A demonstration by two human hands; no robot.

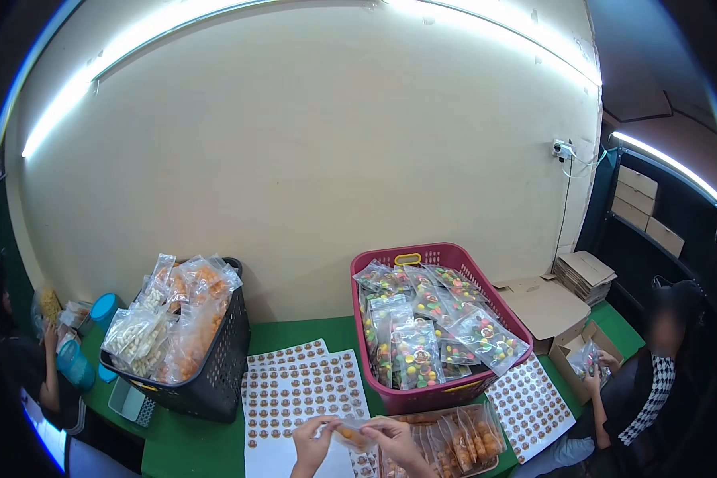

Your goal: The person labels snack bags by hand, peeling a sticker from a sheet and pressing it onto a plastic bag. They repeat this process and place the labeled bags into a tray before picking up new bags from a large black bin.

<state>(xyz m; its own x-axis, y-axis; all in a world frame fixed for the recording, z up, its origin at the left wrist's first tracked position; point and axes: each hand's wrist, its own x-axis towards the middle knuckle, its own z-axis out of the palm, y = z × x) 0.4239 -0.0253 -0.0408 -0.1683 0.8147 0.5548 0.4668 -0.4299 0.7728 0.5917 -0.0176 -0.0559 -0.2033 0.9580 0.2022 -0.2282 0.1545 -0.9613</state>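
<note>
Between the fingertips of both hands I hold a small clear plastic bag [349, 435] with orange snack pieces in it. My left hand [311, 446] pinches its left side; my right hand [397, 444] grips the right side, near the top. Under the hands lie white sheets of round brown stickers [303, 398]. Close to my right hand is a shallow tray [410, 417] with several filled packets of orange snacks [460, 442] standing in a row.
A maroon basket [422, 400] full of colourful candy packets stands behind the tray. On the left is a black basket [215, 390] of bagged snacks. Another sticker sheet [530, 406] lies right. A person [653, 374] handles a packet over a cardboard box [566, 358]; another person [44, 374] is far left.
</note>
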